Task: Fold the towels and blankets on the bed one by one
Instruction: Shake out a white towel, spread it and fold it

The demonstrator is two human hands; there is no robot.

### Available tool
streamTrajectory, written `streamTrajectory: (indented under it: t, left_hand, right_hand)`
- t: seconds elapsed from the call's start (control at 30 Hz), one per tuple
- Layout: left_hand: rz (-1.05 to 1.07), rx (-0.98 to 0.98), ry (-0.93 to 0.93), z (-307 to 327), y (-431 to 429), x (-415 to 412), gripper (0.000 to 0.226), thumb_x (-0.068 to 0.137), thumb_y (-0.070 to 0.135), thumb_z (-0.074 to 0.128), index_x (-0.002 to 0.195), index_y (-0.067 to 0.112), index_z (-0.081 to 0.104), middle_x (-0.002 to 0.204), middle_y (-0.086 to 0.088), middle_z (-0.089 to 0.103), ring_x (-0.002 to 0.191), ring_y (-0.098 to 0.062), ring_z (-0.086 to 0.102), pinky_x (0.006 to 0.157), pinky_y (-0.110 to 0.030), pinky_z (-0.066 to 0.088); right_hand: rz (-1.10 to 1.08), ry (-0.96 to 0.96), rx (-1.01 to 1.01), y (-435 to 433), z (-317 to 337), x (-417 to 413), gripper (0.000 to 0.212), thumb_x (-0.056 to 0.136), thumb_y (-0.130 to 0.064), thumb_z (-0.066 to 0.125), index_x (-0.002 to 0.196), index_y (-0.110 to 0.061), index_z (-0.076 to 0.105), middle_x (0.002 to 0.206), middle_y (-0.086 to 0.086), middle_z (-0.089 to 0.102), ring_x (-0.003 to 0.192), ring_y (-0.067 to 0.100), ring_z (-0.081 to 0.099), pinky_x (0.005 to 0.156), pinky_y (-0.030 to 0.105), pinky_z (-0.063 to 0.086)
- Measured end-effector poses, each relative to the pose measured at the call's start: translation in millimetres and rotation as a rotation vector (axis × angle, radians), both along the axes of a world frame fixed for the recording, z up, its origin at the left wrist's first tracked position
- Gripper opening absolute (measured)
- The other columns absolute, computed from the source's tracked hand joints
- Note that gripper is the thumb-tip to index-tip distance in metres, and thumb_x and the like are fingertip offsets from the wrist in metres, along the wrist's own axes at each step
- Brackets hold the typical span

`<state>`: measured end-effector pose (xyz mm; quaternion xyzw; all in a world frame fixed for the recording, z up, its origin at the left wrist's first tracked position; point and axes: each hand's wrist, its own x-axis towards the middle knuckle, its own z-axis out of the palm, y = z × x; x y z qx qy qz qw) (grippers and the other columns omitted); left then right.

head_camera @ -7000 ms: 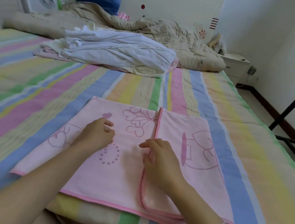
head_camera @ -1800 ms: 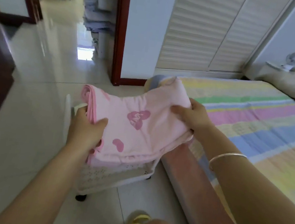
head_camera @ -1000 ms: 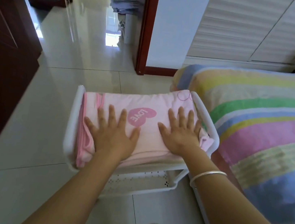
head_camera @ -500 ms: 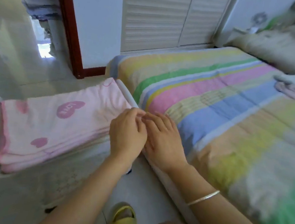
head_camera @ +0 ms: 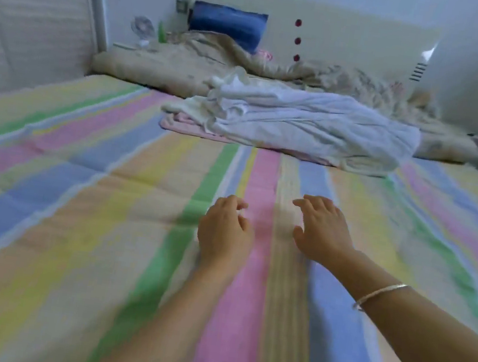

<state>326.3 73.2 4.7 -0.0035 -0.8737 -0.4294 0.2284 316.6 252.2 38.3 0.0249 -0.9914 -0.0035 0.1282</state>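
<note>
A crumpled white blanket [head_camera: 310,126] lies in a heap across the middle of the striped bed [head_camera: 78,219], with the edge of a pink cloth [head_camera: 184,125] showing under its left side. My left hand [head_camera: 224,231] and my right hand [head_camera: 321,229] hover side by side over the bed's pastel stripes, well short of the heap. Both hands hold nothing and their fingers are loosely spread. A silver bangle [head_camera: 378,294] sits on my right wrist.
A rumpled beige quilt [head_camera: 277,72] fills the head of the bed, with a blue pillow [head_camera: 227,25] against the pale headboard [head_camera: 344,33]. A small fan [head_camera: 142,29] stands at the back left. Louvred wardrobe doors [head_camera: 25,12] line the left side.
The view has swung from the cart with the folded pink towel back onto the bed. My hands have left the cart and now reach out over the bed, empty.
</note>
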Motion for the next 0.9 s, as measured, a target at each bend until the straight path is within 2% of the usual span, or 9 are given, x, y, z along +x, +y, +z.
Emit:
streamTrajectory:
  t: [0.17,0.27,0.33,0.4,0.47,0.53,0.77,0.83,0.9]
  left_hand:
    - [-0.109,-0.21,-0.03,-17,80,-74,0.033,0.082,0.008,0.052,0.112,0.019,0.062,0.111,-0.005,0.064,0.107,-0.029,0.054,0.089,-0.038,0.042]
    - [-0.175,-0.181,0.017,-9,119,-118,0.033,0.085,0.008,0.052,0.114,0.02,0.062,0.113,-0.004,0.063,0.11,-0.027,0.053,0.089,-0.036,0.039]
    - [-0.209,-0.189,0.061,-13,142,-152,0.034,0.086,0.01,0.053,0.118,0.017,0.063,0.118,-0.004,0.064,0.112,-0.027,0.054,0.094,-0.036,0.038]
    - [-0.165,-0.297,0.067,-31,154,-175,0.04,0.087,0.021,0.047,0.123,0.016,0.063,0.128,-0.004,0.063,0.121,-0.024,0.054,0.106,-0.039,0.036]
    - [-0.078,-0.375,0.063,-50,157,-184,0.049,0.084,0.033,0.037,0.12,0.02,0.067,0.129,-0.002,0.063,0.124,-0.02,0.054,0.111,-0.043,0.034]
    - [-0.041,-0.385,0.072,-59,158,-189,0.052,0.081,0.038,0.034,0.115,0.023,0.07,0.128,0.0,0.064,0.123,-0.017,0.055,0.111,-0.043,0.034]
    - [-0.029,-0.454,0.096,-59,158,-185,0.046,0.083,0.037,0.036,0.111,0.025,0.071,0.126,0.003,0.065,0.12,-0.017,0.057,0.107,-0.043,0.038]
    - [-0.025,-0.481,0.092,-58,160,-184,0.044,0.084,0.036,0.037,0.111,0.025,0.07,0.124,0.004,0.065,0.119,-0.016,0.057,0.107,-0.044,0.038]
    - [-0.026,-0.501,0.087,-57,161,-184,0.042,0.084,0.035,0.038,0.11,0.026,0.068,0.123,0.006,0.065,0.119,-0.016,0.057,0.106,-0.044,0.038]
  right_hand:
    - [-0.109,-0.028,-0.004,80,-5,-52,0.062,0.087,-0.026,0.054,0.145,-0.022,0.035,0.152,0.002,0.033,0.141,0.024,0.024,0.109,0.034,0.025]
    - [-0.124,-0.051,-0.028,112,-7,-83,0.064,0.087,-0.025,0.055,0.146,-0.022,0.032,0.153,0.002,0.029,0.141,0.023,0.022,0.11,0.034,0.026]
    - [-0.137,-0.052,-0.04,135,-5,-111,0.065,0.087,-0.026,0.055,0.147,-0.021,0.03,0.153,0.002,0.027,0.141,0.024,0.023,0.109,0.035,0.028]
    - [-0.138,-0.025,-0.044,157,-1,-141,0.066,0.087,-0.026,0.055,0.147,-0.019,0.028,0.152,0.004,0.028,0.138,0.027,0.027,0.106,0.037,0.031]
    - [-0.138,0.03,-0.053,174,6,-172,0.065,0.088,-0.025,0.056,0.146,-0.015,0.027,0.15,0.007,0.03,0.135,0.03,0.03,0.105,0.039,0.033]
    - [-0.145,0.083,-0.049,189,16,-209,0.065,0.09,-0.025,0.055,0.146,-0.012,0.026,0.15,0.012,0.028,0.135,0.033,0.029,0.107,0.04,0.029]
    - [-0.251,0.154,-0.034,219,35,-319,0.066,0.096,-0.035,0.043,0.153,-0.019,0.013,0.161,0.011,0.0,0.147,0.036,-0.003,0.119,0.047,0.012]
    - [-0.29,0.166,-0.098,222,38,-335,0.063,0.098,-0.043,0.036,0.153,-0.02,0.014,0.162,0.01,0.001,0.148,0.034,-0.005,0.119,0.048,0.009]
    - [-0.271,0.191,-0.203,220,40,-347,0.058,0.1,-0.048,0.026,0.151,-0.019,0.024,0.161,0.009,0.012,0.148,0.031,0.0,0.119,0.047,0.008]
